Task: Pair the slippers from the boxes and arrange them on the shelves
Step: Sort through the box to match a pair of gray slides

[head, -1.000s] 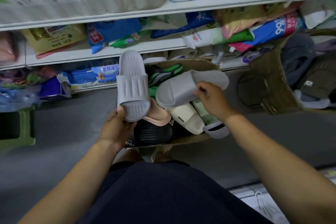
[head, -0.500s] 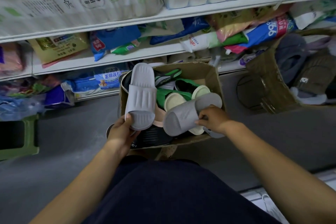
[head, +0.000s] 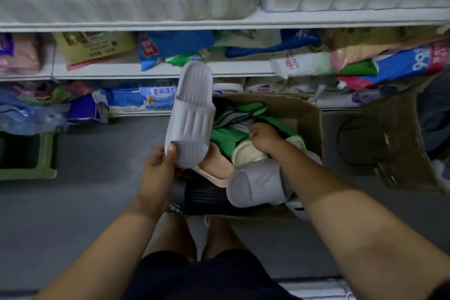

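- Slippers in mixed colours lie piled in an open brown cardboard box on the grey floor.
- White metal shelves run behind the box, loaded with bagged tissue packs and big paper-roll bundles up top.
- A second brown cardboard box sits to the right on the same floor. Its contents are dark and too blurred to name.
- A green plastic stool stands at the far left.
- The pile holds green slippers, a cream slipper, a pink slipper, and a black slipper at the near edge.
- The left grip is closed on a light grey ribbed slide slipper, with the thumb on the strap's toe edge and the fingers behind the sole.
- That slipper is raised over the box's left rim, heel pointing at the shelves.
- A second grey slide slipper lies in the box's near right part, beneath the right forearm, not held.
- The right grip is down among the green slippers with its fingers curled. Cannot tell whether it holds anything.
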### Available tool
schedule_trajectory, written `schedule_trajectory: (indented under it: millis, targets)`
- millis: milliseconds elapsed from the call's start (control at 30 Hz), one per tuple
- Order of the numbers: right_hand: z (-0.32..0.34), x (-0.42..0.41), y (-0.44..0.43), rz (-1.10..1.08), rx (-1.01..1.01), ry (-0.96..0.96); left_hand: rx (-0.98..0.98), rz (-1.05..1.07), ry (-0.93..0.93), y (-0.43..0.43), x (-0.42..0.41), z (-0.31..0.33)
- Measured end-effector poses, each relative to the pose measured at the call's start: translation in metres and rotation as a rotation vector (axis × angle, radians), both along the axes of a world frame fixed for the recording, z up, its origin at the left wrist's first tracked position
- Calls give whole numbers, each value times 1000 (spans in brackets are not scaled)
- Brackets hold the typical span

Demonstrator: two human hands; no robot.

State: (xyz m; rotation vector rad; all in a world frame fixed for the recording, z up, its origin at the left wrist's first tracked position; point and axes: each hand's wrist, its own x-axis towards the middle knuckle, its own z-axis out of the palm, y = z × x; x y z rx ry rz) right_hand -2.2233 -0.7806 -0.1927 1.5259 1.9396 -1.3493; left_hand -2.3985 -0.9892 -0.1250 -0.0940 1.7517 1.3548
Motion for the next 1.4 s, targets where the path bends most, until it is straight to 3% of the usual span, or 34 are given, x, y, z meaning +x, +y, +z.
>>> schedule_trajectory:
  millis: [100,233,333,467,567,733,1033,1167,1400]
  targets:
    - [-21,-14,11,34,-52,-108,-19,11,62,1,-4,-5]
    - [-36,-29,19,102,73,-366,-13,0,41,-3,-9,-12]
    - [-39,-39,19,80,37,-405,-2,16,-9,-2,-13,-11]
    - [-46,-47,23,-201,-114,-296,4,17,-41,-1,-18,-9]
    - [-44,-47,18,-409,-191,-104,5,0,-59,-2,-21,-9]
    - [-50,-26,3,-736,-209,18,2,14,-73,-2,-22,-9]
    - [-57,-30,-2,-570,-178,22,20,-75,-81,-14,-27,-17]
    - [-53,-22,-4,-720,-225,103,25,-71,-88,-18,-24,-17]
    - [-35,-20,-13,-884,-77,116,38,-49,-114,-19,-19,-10]
